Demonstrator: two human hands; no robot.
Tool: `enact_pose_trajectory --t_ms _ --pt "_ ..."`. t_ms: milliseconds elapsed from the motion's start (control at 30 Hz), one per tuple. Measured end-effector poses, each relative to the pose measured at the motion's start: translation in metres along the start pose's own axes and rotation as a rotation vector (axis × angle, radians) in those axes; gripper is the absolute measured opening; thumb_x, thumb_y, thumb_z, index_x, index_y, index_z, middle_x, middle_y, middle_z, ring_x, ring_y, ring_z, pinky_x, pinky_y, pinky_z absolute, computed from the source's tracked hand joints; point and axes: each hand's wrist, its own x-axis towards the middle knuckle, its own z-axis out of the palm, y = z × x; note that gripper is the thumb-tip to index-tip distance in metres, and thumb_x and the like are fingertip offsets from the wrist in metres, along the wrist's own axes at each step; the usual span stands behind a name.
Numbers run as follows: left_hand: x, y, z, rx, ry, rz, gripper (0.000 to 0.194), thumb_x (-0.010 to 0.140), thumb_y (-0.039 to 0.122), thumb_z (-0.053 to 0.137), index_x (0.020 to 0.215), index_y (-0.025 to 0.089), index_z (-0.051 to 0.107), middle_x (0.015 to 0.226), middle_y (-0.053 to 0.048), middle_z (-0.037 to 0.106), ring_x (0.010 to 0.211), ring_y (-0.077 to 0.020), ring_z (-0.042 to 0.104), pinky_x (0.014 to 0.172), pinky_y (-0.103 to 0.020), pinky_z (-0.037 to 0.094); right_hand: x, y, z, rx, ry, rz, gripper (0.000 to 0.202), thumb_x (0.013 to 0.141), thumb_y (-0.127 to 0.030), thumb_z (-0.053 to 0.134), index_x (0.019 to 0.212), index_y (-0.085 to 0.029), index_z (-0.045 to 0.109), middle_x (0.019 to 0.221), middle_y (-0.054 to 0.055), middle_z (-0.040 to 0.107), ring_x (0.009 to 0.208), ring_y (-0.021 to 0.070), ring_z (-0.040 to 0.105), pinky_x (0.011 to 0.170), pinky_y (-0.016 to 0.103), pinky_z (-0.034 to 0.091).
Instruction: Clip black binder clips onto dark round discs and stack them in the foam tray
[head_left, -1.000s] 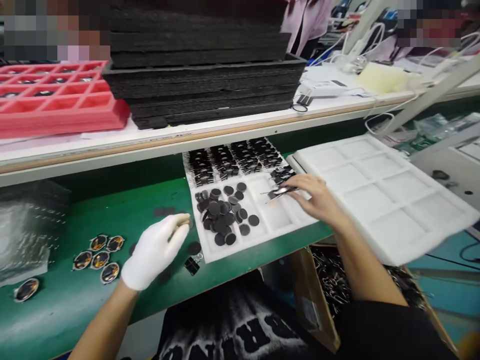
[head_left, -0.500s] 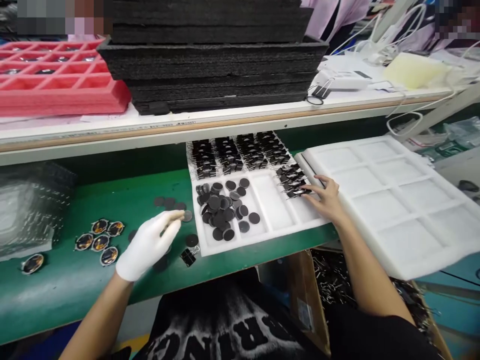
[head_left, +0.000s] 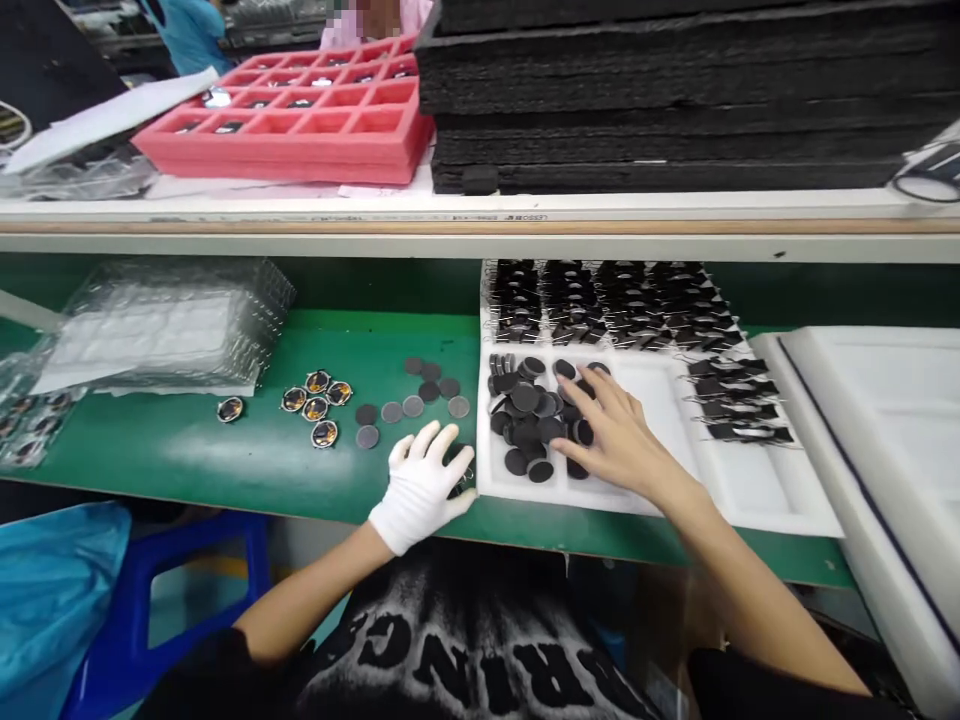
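My left hand point(head_left: 424, 482), in a white glove, lies over the green tabletop by the tray's left edge with its fingers spread. A black binder clip point(head_left: 463, 474) shows partly beside its thumb and fingers. My bare right hand point(head_left: 616, 430) reaches over a heap of black round discs point(head_left: 527, 398) in the white foam tray point(head_left: 660, 380). Its fingers are apart, and some discs are hidden beneath them. Several loose discs point(head_left: 413, 406) lie on the tabletop beyond my left hand. Rows of black binder clips point(head_left: 626, 300) fill the tray's back compartments, with more clips point(head_left: 739, 400) at the right.
Several amber, metal-rimmed round pieces point(head_left: 316, 408) lie to the left on the table. Behind them stands a stack of clear plastic trays point(head_left: 172, 320). White foam trays point(head_left: 892, 430) lean at the right. The shelf point(head_left: 375, 245) above holds a pink foam tray point(head_left: 277, 150) and black foam sheets point(head_left: 675, 110).
The view has swung left. My right hand has moved from the clips at the tray's right to the discs. My left hand has come down beside the loose clip, its fingers spreading.
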Motion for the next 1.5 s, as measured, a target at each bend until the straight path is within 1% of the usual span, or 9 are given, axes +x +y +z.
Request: enact_pose_trajectory --t_ms 167,433,567,700,800,1033,1233,1333,1500 --pt "0.020 -0.020 -0.001 0.043 0.039 -0.008 0.026 0.097 0.041 0.058 0.118 0.033 0.069 0.138 -0.005 0.067 0.137 -0.0303 0.051 0.107 -0.054 0.031 0.040 -0.008 0.015 0.021 -0.025 -0.094 0.074 0.093 -0.061 0.061 0.154 -0.023 0.045 0.160 0.019 0.044 0.150 0.0442 0.034 0.116 0.066 0.029" --pt "0.012 -0.054 -0.015 -0.021 0.073 -0.170 0.048 0.087 0.058 0.068 0.125 0.030 0.066 0.141 -0.008 0.064 0.139 -0.0349 0.049 0.112 -0.055 0.029 0.036 -0.018 0.018 0.137 0.308 -0.163 0.028 0.098 -0.041 0.062 0.117 -0.022 0.069 0.125 0.013 0.073 0.113 0.0315 0.069 0.104 0.054 0.037" --pt "-0.008 -0.085 -0.028 -0.025 0.151 -0.317 0.067 0.082 0.060 0.072 0.138 0.026 0.059 0.147 -0.013 0.057 0.140 -0.0350 0.048 0.111 -0.051 0.034 0.033 -0.028 0.004 0.411 0.319 0.044 0.031 0.090 -0.045 0.072 0.116 -0.028 0.070 0.107 0.008 0.076 0.096 0.0290 0.072 0.093 0.051 0.049" --pt "-0.035 -0.146 -0.038 0.038 0.301 -0.607 0.043 0.094 0.044 0.060 0.130 0.020 0.064 0.136 -0.014 0.063 0.130 -0.0298 0.055 0.108 -0.042 0.041 0.040 -0.042 -0.005 1.020 0.163 0.348 0.040 0.082 -0.046 0.079 0.119 -0.036 0.067 0.093 0.003 0.076 0.078 0.0260 0.074 0.077 0.045 0.061" --pt "-0.051 -0.185 -0.046 0.039 0.194 -0.695 0.032 0.098 0.038 0.056 0.122 0.021 0.067 0.126 -0.010 0.069 0.120 -0.0275 0.061 0.101 -0.039 0.044 0.054 -0.052 -0.005 1.256 0.018 0.439 0.036 0.078 -0.047 0.082 0.110 -0.039 0.070 0.093 0.002 0.077 0.082 0.0263 0.075 0.077 0.044 0.066" --pt "-0.037 -0.190 -0.060 0.015 -0.020 -0.545 0.029 0.102 0.041 0.050 0.099 0.024 0.072 0.105 -0.006 0.071 0.101 -0.0226 0.063 0.090 -0.037 0.042 0.080 -0.091 -0.001 1.388 -0.154 0.419 0.037 0.077 -0.050 0.084 0.106 -0.032 0.070 0.092 0.004 0.074 0.081 0.0241 0.076 0.072 0.039 0.066" --pt "0.003 -0.195 -0.058 0.148 -0.151 -0.340 0.045 0.095 0.051 0.060 0.135 0.030 0.063 0.127 -0.012 0.063 0.110 -0.0314 0.054 0.088 -0.043 0.035 0.111 -0.139 0.001 1.206 -0.274 0.165 0.039 0.084 -0.049 0.077 0.114 -0.025 0.070 0.105 0.006 0.067 0.079 0.0214 0.076 0.069 0.034 0.062" --pt "0.025 -0.208 -0.055 0.185 -0.278 -0.247 0.063 0.077 0.063 0.077 0.127 0.026 0.068 0.124 -0.014 0.059 0.109 -0.0350 0.051 0.087 -0.045 0.034 0.146 -0.162 0.015 1.058 -0.337 0.070 0.031 0.086 -0.037 0.073 0.113 -0.021 0.068 0.096 0.005 0.069 0.072 0.0193 0.074 0.062 0.031 0.058" --pt "0.042 -0.225 -0.050 0.198 -0.335 -0.167 0.052 0.077 0.064 0.077 0.109 0.024 0.074 0.114 -0.012 0.061 0.106 -0.0327 0.051 0.094 -0.048 0.031 0.208 -0.196 0.055 0.783 -0.326 0.020 0.018 0.086 -0.019 0.069 0.103 -0.020 0.071 0.084 0.003 0.075 0.075 0.0171 0.071 0.069 0.029 0.055"
